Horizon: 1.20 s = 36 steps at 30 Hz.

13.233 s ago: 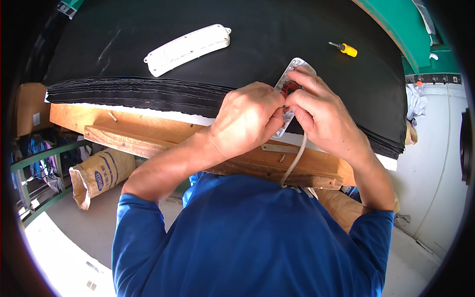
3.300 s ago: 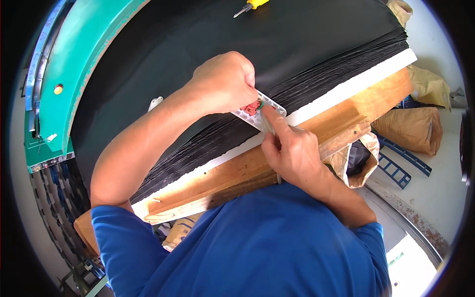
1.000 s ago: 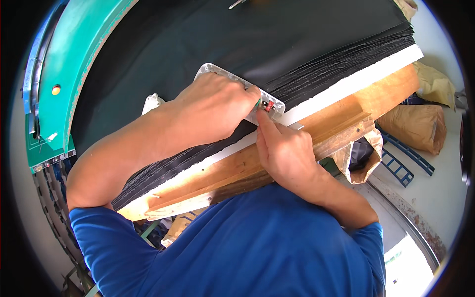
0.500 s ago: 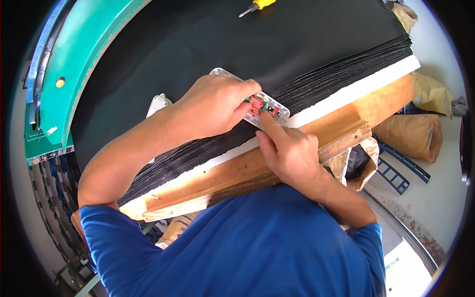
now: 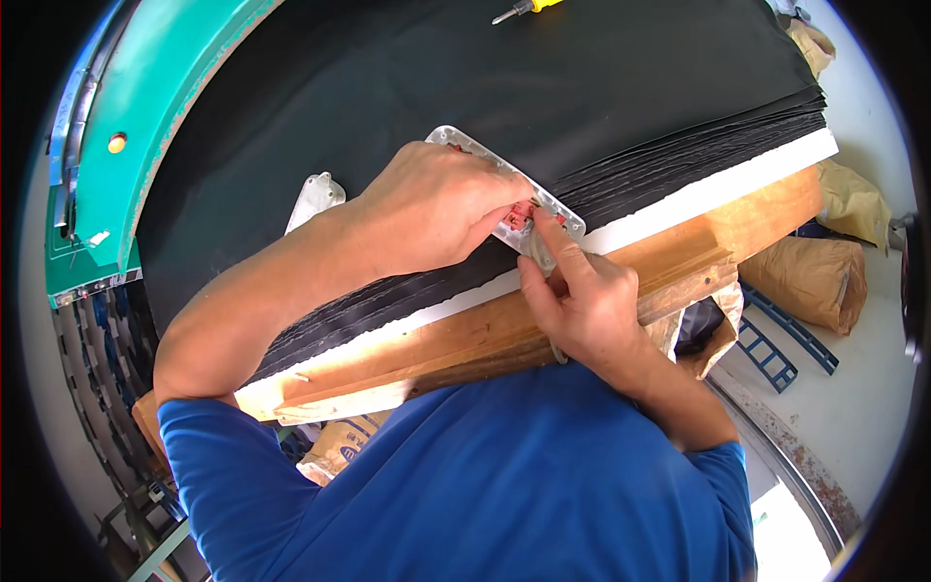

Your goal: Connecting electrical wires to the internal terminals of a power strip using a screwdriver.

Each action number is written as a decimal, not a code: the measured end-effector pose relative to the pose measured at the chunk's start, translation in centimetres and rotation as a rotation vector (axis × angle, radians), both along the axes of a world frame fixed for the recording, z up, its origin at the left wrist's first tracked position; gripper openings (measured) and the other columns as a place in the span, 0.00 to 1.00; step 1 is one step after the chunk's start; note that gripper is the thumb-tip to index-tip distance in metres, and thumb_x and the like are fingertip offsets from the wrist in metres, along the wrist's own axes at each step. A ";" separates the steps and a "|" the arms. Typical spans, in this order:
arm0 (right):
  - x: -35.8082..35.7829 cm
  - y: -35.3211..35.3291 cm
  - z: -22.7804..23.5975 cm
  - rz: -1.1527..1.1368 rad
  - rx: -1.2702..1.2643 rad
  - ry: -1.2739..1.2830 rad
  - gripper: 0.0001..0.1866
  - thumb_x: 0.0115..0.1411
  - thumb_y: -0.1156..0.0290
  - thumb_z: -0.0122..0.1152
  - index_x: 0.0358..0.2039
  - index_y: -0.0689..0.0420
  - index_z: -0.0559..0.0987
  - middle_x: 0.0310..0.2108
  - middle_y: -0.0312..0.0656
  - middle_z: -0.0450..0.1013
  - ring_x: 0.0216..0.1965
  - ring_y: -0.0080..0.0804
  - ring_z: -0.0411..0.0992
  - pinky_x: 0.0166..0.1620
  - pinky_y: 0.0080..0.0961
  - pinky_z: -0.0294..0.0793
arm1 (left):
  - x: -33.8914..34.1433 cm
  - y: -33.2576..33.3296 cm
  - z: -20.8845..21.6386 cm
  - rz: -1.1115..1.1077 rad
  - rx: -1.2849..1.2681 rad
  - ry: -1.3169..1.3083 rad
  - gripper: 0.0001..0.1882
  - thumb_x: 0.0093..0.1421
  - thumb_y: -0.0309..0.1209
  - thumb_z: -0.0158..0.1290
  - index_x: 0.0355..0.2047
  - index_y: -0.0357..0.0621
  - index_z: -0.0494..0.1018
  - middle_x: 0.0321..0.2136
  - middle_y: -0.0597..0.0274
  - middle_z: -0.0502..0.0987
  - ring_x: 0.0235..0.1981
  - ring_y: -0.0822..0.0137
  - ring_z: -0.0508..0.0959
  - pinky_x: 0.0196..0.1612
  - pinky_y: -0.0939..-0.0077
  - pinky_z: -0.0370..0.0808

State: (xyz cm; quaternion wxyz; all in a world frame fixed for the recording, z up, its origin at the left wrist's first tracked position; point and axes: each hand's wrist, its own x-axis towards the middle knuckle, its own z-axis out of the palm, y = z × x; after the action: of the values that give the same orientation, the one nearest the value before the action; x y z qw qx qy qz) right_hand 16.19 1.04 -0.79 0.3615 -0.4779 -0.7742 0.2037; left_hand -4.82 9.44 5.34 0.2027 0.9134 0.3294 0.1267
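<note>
Near the front edge of a stack of black sheets (image 5: 388, 87), I have an opened white plastic casing (image 5: 574, 226) that looks like a power strip's shell. Red inner parts (image 5: 520, 214) show inside it. My left hand (image 5: 432, 204) lies across the casing with thumb and fingers closed at the red parts; what exactly they pinch is hidden. At the casing's right end is my right hand (image 5: 590, 296), its index finger pressed to the edge and its thumb below. Beyond my left forearm lies another white plastic piece (image 5: 318, 196), partly covered by the arm.
A screwdriver with a yellow handle (image 5: 529, 7) lies at the far edge of the view. The stack rests on a wooden beam (image 5: 465, 339). Green machinery (image 5: 160, 87) stands at the left. Brown paper sacks (image 5: 805, 276) and blue ladder-like strips (image 5: 766, 354) are at the right.
The view has shifted slightly. The casing is turned a little, and my left fingers now cover more of the red parts. My right index finger has moved along the casing's edge.
</note>
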 end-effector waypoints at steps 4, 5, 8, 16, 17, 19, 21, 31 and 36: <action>0.1 0.1 -0.3 0.013 0.015 0.045 0.24 0.58 0.72 0.69 0.54 0.67 0.79 0.14 0.40 0.72 0.13 0.36 0.72 0.20 0.33 0.73 | 0.1 0.0 0.0 -0.022 0.026 0.039 0.10 0.60 0.24 0.58 0.42 0.47 0.81 0.27 0.60 0.82 0.28 0.55 0.82 0.28 0.60 0.77; 0.1 0.1 -0.2 0.012 0.020 0.039 0.23 0.58 0.72 0.69 0.54 0.66 0.80 0.14 0.40 0.72 0.13 0.36 0.72 0.20 0.33 0.73 | 0.1 0.0 0.0 -0.020 0.024 0.038 0.10 0.60 0.24 0.58 0.42 0.47 0.81 0.27 0.60 0.82 0.28 0.55 0.82 0.28 0.60 0.77; 0.4 0.1 0.3 0.036 -0.055 -0.042 0.24 0.59 0.72 0.69 0.55 0.66 0.79 0.12 0.39 0.71 0.13 0.37 0.72 0.20 0.33 0.73 | 0.3 0.2 0.2 -0.025 0.038 0.095 0.10 0.60 0.23 0.57 0.41 0.46 0.81 0.28 0.60 0.82 0.29 0.55 0.83 0.29 0.61 0.78; 0.2 -0.7 -0.5 0.030 -0.146 0.160 0.24 0.61 0.70 0.69 0.56 0.66 0.78 0.14 0.41 0.73 0.14 0.38 0.74 0.20 0.34 0.73 | 0.6 0.1 0.3 0.035 -0.073 0.074 0.07 0.61 0.24 0.55 0.39 0.47 0.80 0.28 0.61 0.84 0.31 0.55 0.84 0.32 0.59 0.79; 0.1 -0.7 -0.7 0.029 -0.069 0.149 0.24 0.61 0.70 0.69 0.55 0.66 0.78 0.14 0.41 0.74 0.14 0.39 0.74 0.20 0.34 0.73 | 0.6 0.1 0.2 0.035 -0.068 0.078 0.07 0.61 0.24 0.55 0.39 0.47 0.80 0.28 0.61 0.84 0.31 0.55 0.84 0.32 0.59 0.79; 0.0 -0.9 -0.9 0.024 -0.080 0.179 0.23 0.61 0.70 0.69 0.55 0.66 0.79 0.14 0.41 0.74 0.14 0.39 0.74 0.20 0.35 0.73 | 0.7 0.0 0.2 0.036 -0.044 0.023 0.06 0.61 0.25 0.57 0.40 0.46 0.78 0.24 0.61 0.82 0.26 0.56 0.82 0.29 0.61 0.76; 0.1 -0.9 -0.8 0.020 -0.094 0.206 0.23 0.60 0.70 0.69 0.54 0.66 0.79 0.15 0.42 0.74 0.14 0.39 0.74 0.20 0.35 0.73 | 0.7 -0.4 0.6 0.101 -0.062 0.014 0.07 0.61 0.26 0.59 0.40 0.45 0.78 0.22 0.61 0.80 0.24 0.57 0.81 0.27 0.62 0.74; 0.1 -0.9 -0.6 0.048 -0.037 0.093 0.21 0.60 0.71 0.68 0.53 0.67 0.79 0.13 0.42 0.72 0.12 0.38 0.72 0.19 0.36 0.71 | 0.3 -0.2 0.4 0.136 -0.100 0.005 0.11 0.59 0.27 0.62 0.42 0.44 0.76 0.17 0.60 0.76 0.18 0.59 0.77 0.23 0.65 0.70; 0.2 -0.7 -0.6 0.062 0.013 0.096 0.23 0.60 0.70 0.68 0.54 0.67 0.78 0.13 0.41 0.71 0.12 0.37 0.72 0.19 0.36 0.71 | 0.3 -0.3 0.2 0.118 -0.038 0.005 0.11 0.59 0.27 0.62 0.42 0.43 0.77 0.17 0.58 0.76 0.18 0.58 0.76 0.24 0.65 0.70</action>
State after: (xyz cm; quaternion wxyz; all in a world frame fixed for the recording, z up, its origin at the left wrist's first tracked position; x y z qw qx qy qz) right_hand 16.41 0.32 -1.43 0.3950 -0.4409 -0.7718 0.2323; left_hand -4.53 9.16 5.52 0.2114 0.8888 0.3854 0.1298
